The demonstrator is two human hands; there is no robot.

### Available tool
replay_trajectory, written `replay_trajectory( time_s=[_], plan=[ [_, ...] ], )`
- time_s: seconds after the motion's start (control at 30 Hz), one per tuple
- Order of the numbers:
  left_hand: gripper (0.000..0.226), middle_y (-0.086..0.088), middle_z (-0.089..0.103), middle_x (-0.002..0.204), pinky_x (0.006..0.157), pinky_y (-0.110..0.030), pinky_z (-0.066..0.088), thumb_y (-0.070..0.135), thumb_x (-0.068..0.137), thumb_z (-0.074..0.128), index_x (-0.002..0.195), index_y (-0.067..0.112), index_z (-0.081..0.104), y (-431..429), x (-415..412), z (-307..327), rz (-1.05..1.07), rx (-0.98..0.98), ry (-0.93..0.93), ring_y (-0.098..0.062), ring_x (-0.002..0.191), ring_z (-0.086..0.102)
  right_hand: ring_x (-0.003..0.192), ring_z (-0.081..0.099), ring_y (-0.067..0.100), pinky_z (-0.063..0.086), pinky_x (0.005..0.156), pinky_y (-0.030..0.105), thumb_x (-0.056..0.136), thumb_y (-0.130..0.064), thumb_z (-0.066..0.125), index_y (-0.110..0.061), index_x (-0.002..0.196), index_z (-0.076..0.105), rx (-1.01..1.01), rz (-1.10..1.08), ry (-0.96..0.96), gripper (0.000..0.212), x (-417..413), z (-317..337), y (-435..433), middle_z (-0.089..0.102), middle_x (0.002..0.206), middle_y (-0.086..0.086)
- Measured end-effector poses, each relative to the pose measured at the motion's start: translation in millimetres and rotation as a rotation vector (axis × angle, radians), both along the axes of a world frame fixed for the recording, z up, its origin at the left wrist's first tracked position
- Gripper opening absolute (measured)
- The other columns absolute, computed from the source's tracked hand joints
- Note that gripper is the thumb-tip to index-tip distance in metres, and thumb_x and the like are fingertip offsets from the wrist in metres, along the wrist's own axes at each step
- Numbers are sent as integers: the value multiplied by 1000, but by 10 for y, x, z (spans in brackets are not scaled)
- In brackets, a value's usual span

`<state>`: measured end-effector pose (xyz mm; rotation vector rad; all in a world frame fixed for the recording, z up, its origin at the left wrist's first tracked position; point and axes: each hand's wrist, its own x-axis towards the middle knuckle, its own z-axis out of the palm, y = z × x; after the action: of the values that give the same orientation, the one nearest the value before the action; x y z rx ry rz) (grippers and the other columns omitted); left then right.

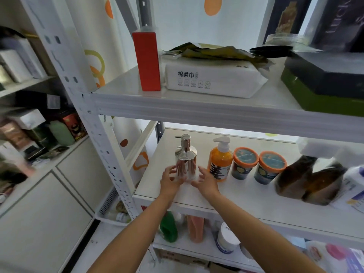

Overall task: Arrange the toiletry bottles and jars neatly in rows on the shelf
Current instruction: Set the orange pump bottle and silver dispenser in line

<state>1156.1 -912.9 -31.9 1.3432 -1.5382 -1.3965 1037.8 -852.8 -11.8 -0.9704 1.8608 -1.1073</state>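
A chrome pump dispenser (pixel 186 154) stands upright at the left end of the middle white shelf (pixel 246 198). My left hand (pixel 170 179) and my right hand (pixel 204 181) flank its base, fingers spread and slightly curled, fingertips at or just off its sides. To its right stand an orange pump bottle (pixel 219 160), then two blue jars with orange rims (pixel 244 163) (pixel 269 167). Two brown bottles (pixel 307 178) and a white bottle (pixel 352 186) sit further right.
The upper shelf holds a red box (pixel 146 60), a white tissue pack (pixel 212 79) and dark boxes (pixel 325 79). The lower shelf holds a green bottle (pixel 168 228), a pink bottle (pixel 195 229) and a white jar (pixel 226 239). A cluttered shelf unit stands at left.
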Motion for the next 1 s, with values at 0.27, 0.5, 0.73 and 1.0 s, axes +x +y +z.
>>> replay_trajectory(
  time_s=[0.27,0.5,0.73,1.0],
  plan=[
    [59,-1,41,143,108,-44,39,27,87,65,140,32,39,-156,-46,-121,-183,-54,-174,-25,122,43,121,55,25,43,100,33,90,-9,59,-13,130,50,-12,-84,11,41,-2,-38,-136,60,127,8],
    [70,-7,40,141,109,-46,39,37,88,63,147,32,28,-210,-143,-150,-154,-71,-230,-29,128,39,119,57,25,47,100,35,90,-8,59,-15,130,49,-130,-421,-95,42,257,-159,-88,59,129,7],
    [61,-4,41,143,105,-42,43,6,85,65,132,34,38,-182,-95,-139,-135,-85,-117,-25,120,44,139,35,22,32,114,35,91,7,44,-17,145,31,-61,-210,37,61,281,-111,-46,37,149,4],
    [77,-5,44,140,107,-48,40,12,86,66,146,30,22,-199,-68,-97,-162,-46,-94,-25,122,44,129,47,26,41,108,40,88,1,56,-14,137,39,-63,-178,-36,54,272,-1,-57,50,138,9]
  ],
)
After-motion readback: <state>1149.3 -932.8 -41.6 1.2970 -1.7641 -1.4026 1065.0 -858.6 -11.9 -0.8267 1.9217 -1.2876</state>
